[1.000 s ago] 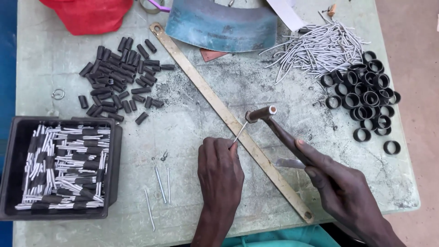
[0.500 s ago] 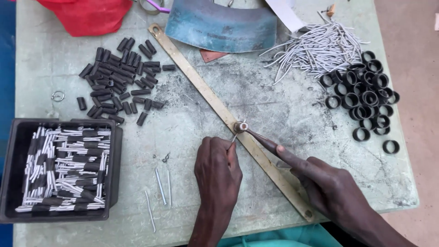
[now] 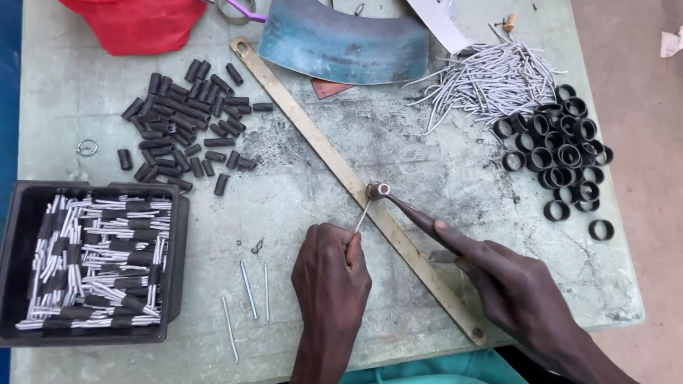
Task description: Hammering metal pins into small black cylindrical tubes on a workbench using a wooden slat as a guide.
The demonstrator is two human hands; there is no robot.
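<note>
Left hand (image 3: 331,274): closed in a pinch on a thin grey metal pin (image 3: 361,219), which slants up and to the right so that its far end meets the long flat metal bar (image 3: 313,135).

Right hand (image 3: 523,288): wrapped around the handle of a small hammer (image 3: 379,190), forefinger stretched along the handle; the hammer head rests at the pin's far end, on the bar.

Flat metal bar: brass-coloured strip with a hole at each end, lying diagonally across the bench (image 3: 427,163) from upper left to lower right, passing under the hammer head.

Loose pins (image 3: 249,290): three or so, lying on the bench just left of the left hand; a small hook-shaped bit of wire (image 3: 257,246) sits just above them.

Black tray (image 3: 178,235): at the left edge, filled with grey pins fitted with black sleeves (image 3: 92,267).

Short black sleeves (image 3: 181,121): a loose heap at upper left, between the tray and the bar.

Small metal ring (image 3: 87,148): left of that heap, apart from it.

Bare grey pins (image 3: 491,78): a pile at upper right.

Black rings (image 3: 562,153): a cluster just below and right of that pile.

Curved blue-grey metal sheet (image 3: 341,39): top centre.

Red cloth (image 3: 139,21): top left.
</note>
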